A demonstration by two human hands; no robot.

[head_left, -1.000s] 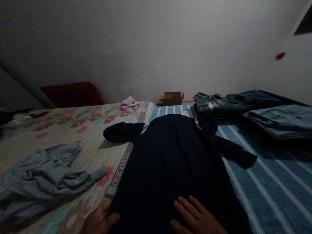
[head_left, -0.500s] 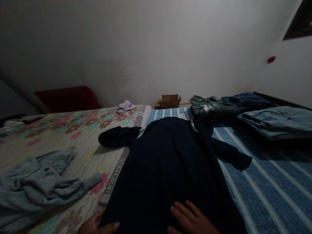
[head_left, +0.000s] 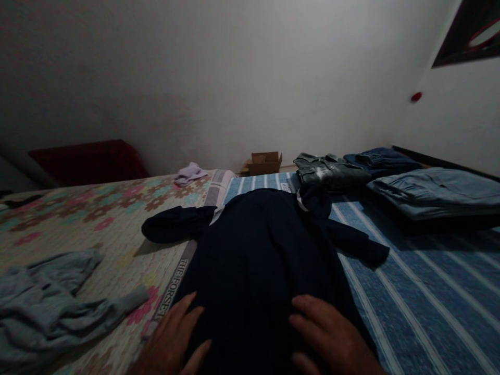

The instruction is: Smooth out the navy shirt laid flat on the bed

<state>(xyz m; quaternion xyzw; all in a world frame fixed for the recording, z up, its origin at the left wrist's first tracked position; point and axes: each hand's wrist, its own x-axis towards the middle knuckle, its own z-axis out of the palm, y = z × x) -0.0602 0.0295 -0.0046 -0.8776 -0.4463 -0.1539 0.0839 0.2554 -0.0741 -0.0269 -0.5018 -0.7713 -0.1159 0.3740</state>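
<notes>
A dark navy long-sleeved shirt [head_left: 250, 260] lies spread on the bed, its collar end away from me and its sleeves out to both sides. White trim shows near each shoulder. At its lower left edge is my left hand [head_left: 172, 338], fingers stretched and apart, holding nothing. My right hand [head_left: 328, 333] is over the lower right part of the shirt, fingers spread, also holding nothing. Whether either palm presses on the cloth is hard to tell in the dim light. The hem is out of view below.
Left of the shirt lies a crumpled grey garment [head_left: 58, 307] on the flowered bedcover [head_left: 113, 224]. A lilac cloth [head_left: 189, 174] sits at the far edge. Folded light-blue jeans [head_left: 441, 192], a dark green folded garment [head_left: 332, 172] and dark-blue folded clothing [head_left: 385, 160] rest at right. Behind stands a cardboard box [head_left: 265, 163].
My left hand has come up from the shirt's lower left edge and now shows its spread fingers. My right hand has moved slightly forward and right. The view has shifted a little.
</notes>
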